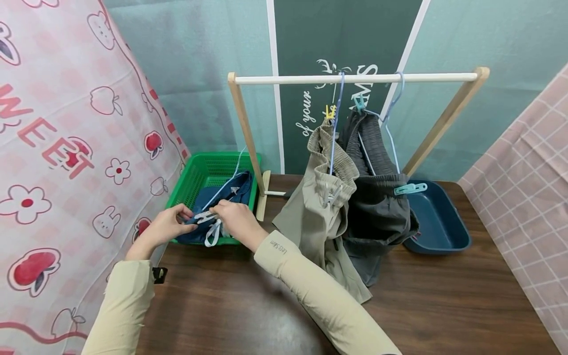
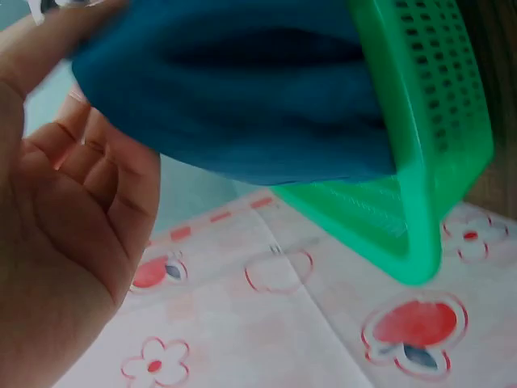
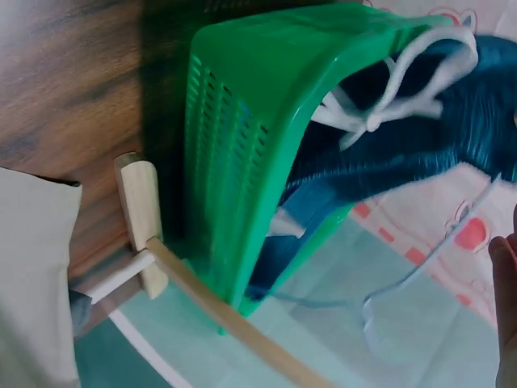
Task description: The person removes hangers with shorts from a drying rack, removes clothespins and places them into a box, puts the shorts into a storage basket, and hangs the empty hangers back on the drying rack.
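Dark blue pants (image 1: 232, 190) with a white drawstring bow (image 3: 388, 109) lie partly in a green basket (image 1: 177, 185). A light blue wire hanger (image 1: 227, 182) is at their waistband. My left hand (image 1: 170, 227) pinches the waistband edge; the left wrist view shows its thumb over the blue cloth (image 2: 266, 121) and its fingers beneath. My right hand (image 1: 239, 222) pinches a pale grey clothespin (image 1: 205, 217) at the waistband, close to the left fingertips. In the right wrist view only a sliver of the right hand (image 3: 506, 299) shows, and the clothespin is out of sight.
Right of the basket stands a wooden drying rack with a white rail (image 1: 301, 79). Khaki pants (image 1: 306, 197) and dark grey pants (image 1: 372, 207) hang there on hangers with clothespins. A blue basin (image 1: 437, 217) stands behind them on the brown table (image 1: 213, 305).
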The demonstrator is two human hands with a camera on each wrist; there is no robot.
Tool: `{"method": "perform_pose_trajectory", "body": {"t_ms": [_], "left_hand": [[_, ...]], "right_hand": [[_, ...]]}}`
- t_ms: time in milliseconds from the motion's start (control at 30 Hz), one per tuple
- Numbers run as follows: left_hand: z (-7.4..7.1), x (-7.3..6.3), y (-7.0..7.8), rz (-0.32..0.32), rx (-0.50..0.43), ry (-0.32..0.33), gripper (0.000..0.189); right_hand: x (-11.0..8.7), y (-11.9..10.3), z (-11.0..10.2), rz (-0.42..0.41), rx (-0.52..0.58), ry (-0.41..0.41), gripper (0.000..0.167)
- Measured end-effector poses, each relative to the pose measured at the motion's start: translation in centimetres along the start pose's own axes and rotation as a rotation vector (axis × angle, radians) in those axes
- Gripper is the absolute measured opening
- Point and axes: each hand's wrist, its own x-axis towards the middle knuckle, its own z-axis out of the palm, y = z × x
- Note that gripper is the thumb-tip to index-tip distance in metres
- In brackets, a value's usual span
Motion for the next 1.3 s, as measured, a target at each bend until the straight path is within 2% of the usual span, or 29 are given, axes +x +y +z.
{"method": "perform_pose_trajectory", "body": {"t_ms": [167,300,400,500,567,733,867,1033,1300], "left_hand": [[0.0,-0.2,-0.8,-0.016,0.006,0.013,0.031],[0.1,-0.1,-1.0,-0.014,0.015,-0.005,0.047],[0.2,0.0,-1.1,-0.001,0.036,-0.020,0.056],[0.4,-0.1,-1.4,0.019,0.054,-0.020,0.053],[0.6,-0.1,-1.7,0.029,0.062,-0.009,0.049],[1.0,-0.2,-2.6,0.021,0.073,0.018,0.043],[1.3,-0.2,-3.1,0.000,0.070,0.028,0.042],[1.6,-0.1,-3.1,-0.022,0.060,0.035,0.042],[1.9,0.1,-3.3,-0.019,0.054,0.032,0.041]], "right_hand": [[-0.1,1.2,-0.6,0.145,0.148,-0.002,0.020],[0.0,1.8,-0.8,0.265,0.295,-0.008,0.027],[0.4,1.9,-1.1,0.399,0.461,-0.006,0.034],[0.9,2.0,-1.6,0.557,0.676,0.042,0.038],[1.3,2.0,-2.1,0.646,0.829,0.103,0.038],[2.0,1.4,-4.0,0.788,1.180,0.253,0.038],[2.6,0.5,-6.1,0.840,1.357,0.349,0.037],[3.0,0.0,-9.5,0.827,1.532,0.492,0.036],[2.8,-0.8,-15.1,0.763,1.688,0.649,0.037]]}}
